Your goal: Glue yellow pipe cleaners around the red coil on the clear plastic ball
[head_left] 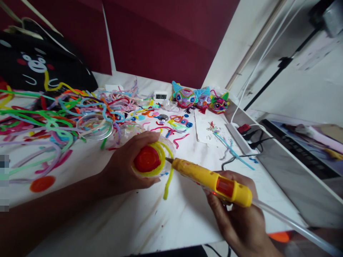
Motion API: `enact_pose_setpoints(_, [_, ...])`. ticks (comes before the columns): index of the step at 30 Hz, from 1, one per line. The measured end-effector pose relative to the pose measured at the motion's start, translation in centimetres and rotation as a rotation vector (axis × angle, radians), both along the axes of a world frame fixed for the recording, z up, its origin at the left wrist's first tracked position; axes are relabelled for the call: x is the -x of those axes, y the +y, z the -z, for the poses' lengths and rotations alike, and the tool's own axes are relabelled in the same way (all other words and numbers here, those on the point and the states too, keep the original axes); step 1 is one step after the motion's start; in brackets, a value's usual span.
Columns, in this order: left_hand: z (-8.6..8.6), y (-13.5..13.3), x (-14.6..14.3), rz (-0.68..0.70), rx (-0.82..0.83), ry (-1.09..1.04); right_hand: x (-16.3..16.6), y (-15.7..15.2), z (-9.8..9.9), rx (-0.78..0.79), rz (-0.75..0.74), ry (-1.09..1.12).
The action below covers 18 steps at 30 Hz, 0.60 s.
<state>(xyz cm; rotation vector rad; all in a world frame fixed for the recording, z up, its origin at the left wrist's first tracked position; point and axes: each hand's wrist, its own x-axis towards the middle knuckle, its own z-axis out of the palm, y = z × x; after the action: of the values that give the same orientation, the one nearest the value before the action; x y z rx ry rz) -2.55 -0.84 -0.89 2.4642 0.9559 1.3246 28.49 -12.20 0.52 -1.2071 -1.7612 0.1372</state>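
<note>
My left hand (128,160) is wrapped round a clear plastic ball (167,144) over the table. On the ball's near face is a red disc (147,159) ringed by a yellow pipe cleaner (167,185), whose loose end hangs down at the right. In my right hand (238,217) is a yellow hot glue gun (206,176), with a clear glue stick (289,217) sticking out of its back. The gun's nozzle is at the right edge of the yellow ring; whether it touches cannot be made out.
Loose pipe cleaners (61,114) cover the table's left side near a round clear lid (95,126). Decorated animal-face balls (184,97) stand at the back, beside a small digital clock (160,96). A power strip (239,138) with cables lies at right. An orange disc (43,184) rests front left.
</note>
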Motion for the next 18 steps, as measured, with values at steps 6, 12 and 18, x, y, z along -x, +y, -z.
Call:
enact_pose_setpoints(6, [0.0, 0.1, 0.0, -0.009, 0.012, -0.034, -0.1, -0.7, 0.2, -0.004, 0.008, -0.027])
enact_pose_setpoints(12, [-0.3, -0.2, 0.1, 0.005, 0.027, 0.005, 0.1, -0.1, 0.2, -0.004, 0.021, 0.022])
enact_pose_setpoints(18, [-0.2, -0.4, 0.1, -0.004, 0.021, 0.006, 0.5, 1.1, 0.3, -0.021, -0.022, 0.058])
